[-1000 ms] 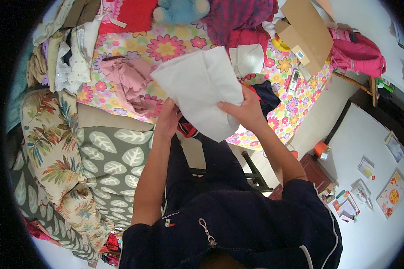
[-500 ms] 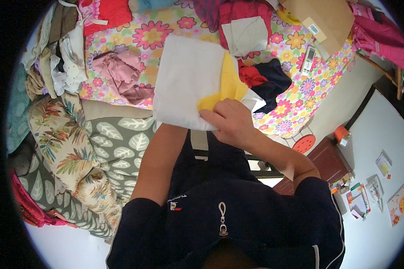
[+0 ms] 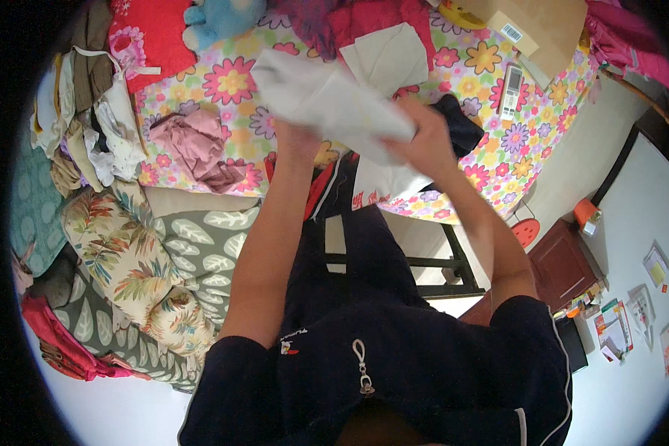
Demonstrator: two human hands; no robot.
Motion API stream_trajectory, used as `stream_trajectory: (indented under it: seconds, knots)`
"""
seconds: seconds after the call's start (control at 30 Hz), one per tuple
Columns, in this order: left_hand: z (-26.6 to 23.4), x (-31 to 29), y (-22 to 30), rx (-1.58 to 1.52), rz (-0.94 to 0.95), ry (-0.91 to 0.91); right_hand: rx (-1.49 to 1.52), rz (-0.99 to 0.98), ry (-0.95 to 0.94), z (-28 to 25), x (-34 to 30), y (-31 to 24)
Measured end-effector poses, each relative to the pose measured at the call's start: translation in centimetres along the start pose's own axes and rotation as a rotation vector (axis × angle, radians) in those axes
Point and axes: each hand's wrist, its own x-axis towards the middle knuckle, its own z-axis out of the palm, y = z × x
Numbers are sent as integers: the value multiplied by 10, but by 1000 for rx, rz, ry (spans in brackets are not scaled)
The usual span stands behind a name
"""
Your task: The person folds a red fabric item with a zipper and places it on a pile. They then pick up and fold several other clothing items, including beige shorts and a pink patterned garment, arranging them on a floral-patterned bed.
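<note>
A folded white garment [image 3: 327,97], blurred by motion, is held up between my two hands above the bed's edge. My left hand [image 3: 297,140] grips its near left side from below, and the cloth hides most of the fingers. At its right end my right hand [image 3: 427,141] is closed on the cloth. Beneath the garment lie dark navy and red clothing [image 3: 334,186] and a white cloth with red print [image 3: 383,182]. A folded pale grey cloth [image 3: 390,59] lies just beyond my right hand, and a crumpled pink garment [image 3: 197,149] is to the left.
The flowered bedspread [image 3: 230,78] carries a remote control [image 3: 511,93], a cardboard box [image 3: 539,30], a blue plush thing [image 3: 223,22] and a red garment [image 3: 152,44]. Heaped clothes [image 3: 89,111] line the left. A leaf-patterned cover [image 3: 208,238] is nearer; a red stool [image 3: 526,233] stands right.
The white garment has moved farther from my body and tilted, and its yellow part no longer shows. My right hand has moved outward with it. The clothing beneath has come into view.
</note>
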Motion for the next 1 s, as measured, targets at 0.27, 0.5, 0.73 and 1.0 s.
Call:
stream_trajectory:
  seconds: [0.27,0.5,0.73,1.0]
  knots:
    - [4,14,-8,774,46,-42,171,420,177,-45,97,230]
    - [-86,-52,-19,766,-220,189,312,367,-1,-24,97,176]
    - [-151,-129,-50,475,-269,204,404,617,125,-17,98,144]
    - [-116,-140,8,350,-217,198,628,744,111,9,64,18]
